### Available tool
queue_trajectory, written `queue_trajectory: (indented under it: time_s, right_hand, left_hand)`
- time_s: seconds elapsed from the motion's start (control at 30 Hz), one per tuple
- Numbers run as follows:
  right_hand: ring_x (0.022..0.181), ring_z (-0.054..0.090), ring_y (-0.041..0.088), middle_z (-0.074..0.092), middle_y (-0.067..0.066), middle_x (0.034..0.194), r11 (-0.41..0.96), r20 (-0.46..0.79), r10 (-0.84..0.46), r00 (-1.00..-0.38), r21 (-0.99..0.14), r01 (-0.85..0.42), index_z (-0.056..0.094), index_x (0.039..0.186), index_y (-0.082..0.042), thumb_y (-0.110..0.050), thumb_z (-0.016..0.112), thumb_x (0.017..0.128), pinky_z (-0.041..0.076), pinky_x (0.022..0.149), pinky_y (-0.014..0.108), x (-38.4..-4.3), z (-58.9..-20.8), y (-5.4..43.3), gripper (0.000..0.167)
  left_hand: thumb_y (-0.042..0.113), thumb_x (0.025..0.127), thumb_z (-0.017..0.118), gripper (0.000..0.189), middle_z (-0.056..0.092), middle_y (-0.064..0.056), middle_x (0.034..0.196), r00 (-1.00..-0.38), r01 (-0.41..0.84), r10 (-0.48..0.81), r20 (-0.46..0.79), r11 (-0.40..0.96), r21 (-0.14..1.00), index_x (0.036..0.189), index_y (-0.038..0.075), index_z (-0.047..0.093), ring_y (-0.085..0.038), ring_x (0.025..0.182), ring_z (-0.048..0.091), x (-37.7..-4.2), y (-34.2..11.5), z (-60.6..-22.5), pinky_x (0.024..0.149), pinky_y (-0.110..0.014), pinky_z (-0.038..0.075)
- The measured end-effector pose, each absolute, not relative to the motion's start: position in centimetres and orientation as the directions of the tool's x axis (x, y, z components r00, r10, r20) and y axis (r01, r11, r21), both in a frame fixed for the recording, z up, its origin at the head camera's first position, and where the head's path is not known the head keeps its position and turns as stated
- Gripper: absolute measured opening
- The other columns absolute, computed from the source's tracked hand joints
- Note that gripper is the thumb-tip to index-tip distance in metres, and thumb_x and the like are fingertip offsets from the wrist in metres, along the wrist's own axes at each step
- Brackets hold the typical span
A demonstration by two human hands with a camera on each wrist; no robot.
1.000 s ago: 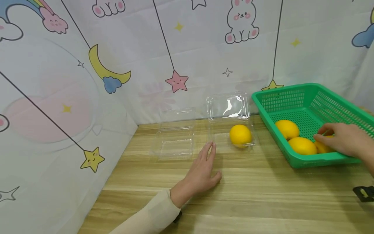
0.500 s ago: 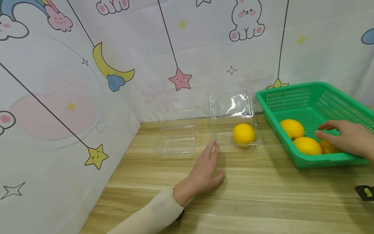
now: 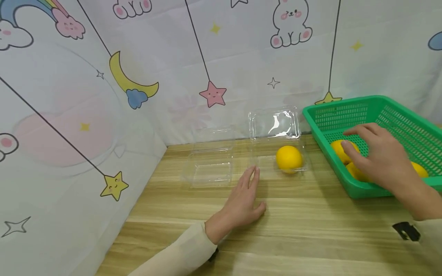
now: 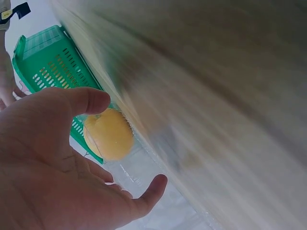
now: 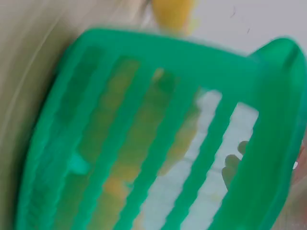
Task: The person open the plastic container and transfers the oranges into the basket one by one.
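Observation:
My left hand (image 3: 238, 203) rests on the wooden table, fingers straight and thumb spread, just in front of a clear plastic clamshell box (image 3: 264, 163). One round yellow fruit (image 3: 289, 158) sits in that box; the left wrist view shows the fruit (image 4: 111, 134) beyond the thumb. Over the green basket (image 3: 345, 188) is my right hand (image 3: 383, 159), thumb and fingers apart with nothing between them. Beneath it lie yellow fruits (image 3: 340, 149), partly hidden by the hand, and another yellow fruit (image 3: 419, 170) shows to its right. The basket wall (image 5: 158, 43) fills much of the right wrist view.
A second clear clamshell box (image 3: 210, 172) stands open on the left, nothing in it. Both raised lids lean near the cartoon-printed cloth (image 3: 241, 57) behind. Wooden table (image 3: 293, 230) spreads in front of the boxes and the basket.
My right hand has risen and moved left from the basket's right-hand fruit to above the left-hand fruits. A fruit now shows right of it. The left hand has stayed put.

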State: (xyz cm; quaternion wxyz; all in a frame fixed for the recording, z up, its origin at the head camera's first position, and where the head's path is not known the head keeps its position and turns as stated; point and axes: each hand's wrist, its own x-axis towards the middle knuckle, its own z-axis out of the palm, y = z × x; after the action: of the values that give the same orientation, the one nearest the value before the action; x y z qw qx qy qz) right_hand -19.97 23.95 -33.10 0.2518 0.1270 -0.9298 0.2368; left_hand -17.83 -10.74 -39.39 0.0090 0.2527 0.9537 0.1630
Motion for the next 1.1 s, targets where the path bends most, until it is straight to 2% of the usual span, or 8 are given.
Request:
queue_trajectory:
  time_s: [0.17,0.33,0.5,0.6,0.83,1.0,1.1]
  right_hand:
    - [0.108,0.059,0.047,0.060,0.023,0.130,0.808,0.566,-0.160,-0.809,-0.396,-0.437,0.067,0.125,-0.002,-0.017,0.066,0.103,0.049,0.082,0.065,-20.0,-32.2,20.7,0.027]
    - [0.112,0.059,0.045,0.064,0.021,0.126,0.811,0.623,-0.228,-0.748,-0.305,-0.500,0.070,0.119,-0.002,-0.010,0.075,0.095,0.054,0.083,0.063,-20.0,-32.6,18.1,0.026]
    - [0.118,0.057,0.043,0.066,0.020,0.120,0.810,0.662,-0.266,-0.700,-0.240,-0.535,0.072,0.112,-0.002,-0.005,0.078,0.089,0.053,0.094,0.062,-19.7,-33.8,16.3,0.025]
    - [0.116,0.057,0.042,0.067,0.019,0.120,0.788,0.629,-0.288,-0.722,-0.273,-0.552,0.072,0.113,0.000,-0.007,0.077,0.091,0.051,0.098,0.059,-20.0,-34.6,15.3,0.024]
    - [0.123,0.054,0.043,0.063,0.023,0.130,0.781,0.465,-0.272,-0.843,-0.405,-0.475,0.070,0.122,0.000,-0.018,0.074,0.098,0.049,0.103,0.061,-21.1,-36.0,13.8,0.030]
    - [0.122,0.052,0.042,0.061,0.023,0.131,0.788,0.450,-0.247,-0.858,-0.422,-0.448,0.068,0.126,0.001,-0.019,0.072,0.098,0.048,0.105,0.061,-21.9,-36.9,13.6,0.034]
    - [0.122,0.051,0.042,0.060,0.022,0.132,0.786,0.464,-0.244,-0.852,-0.419,-0.454,0.064,0.134,0.000,-0.020,0.072,0.099,0.047,0.105,0.061,-22.5,-37.0,13.4,0.041]
  left_hand:
    - [0.027,0.101,0.069,0.093,0.010,-0.019,0.176,-0.871,0.482,0.485,0.072,0.817,0.316,0.169,0.000,0.013,-0.033,0.163,0.017,-17.9,-10.7,-39.4,0.126,-0.054,0.031]
    - [0.027,0.101,0.069,0.092,0.009,-0.018,0.177,-0.873,0.476,0.483,0.066,0.815,0.331,0.169,0.000,0.012,-0.033,0.163,0.017,-17.9,-10.7,-39.5,0.125,-0.055,0.032]
    - [0.025,0.102,0.067,0.091,0.009,-0.017,0.177,-0.871,0.479,0.487,0.067,0.809,0.340,0.169,0.001,0.012,-0.033,0.163,0.016,-17.9,-10.6,-39.6,0.124,-0.058,0.033]
    - [0.026,0.102,0.067,0.090,0.008,-0.016,0.177,-0.873,0.476,0.484,0.067,0.813,0.336,0.169,0.001,0.012,-0.033,0.163,0.016,-17.9,-10.6,-39.6,0.123,-0.059,0.034]
    - [0.025,0.100,0.069,0.091,0.012,-0.017,0.177,-0.874,0.475,0.482,0.063,0.820,0.319,0.169,0.001,0.014,-0.033,0.162,0.019,-17.8,-10.5,-39.8,0.121,-0.060,0.038]
    - [0.025,0.100,0.068,0.092,0.012,-0.016,0.177,-0.877,0.472,0.477,0.065,0.827,0.306,0.169,0.001,0.014,-0.031,0.162,0.020,-17.7,-10.4,-40.0,0.120,-0.059,0.039]
    - [0.025,0.100,0.068,0.091,0.012,-0.016,0.177,-0.878,0.471,0.474,0.070,0.829,0.300,0.169,0.001,0.014,-0.030,0.163,0.019,-17.9,-10.5,-39.8,0.119,-0.059,0.040]
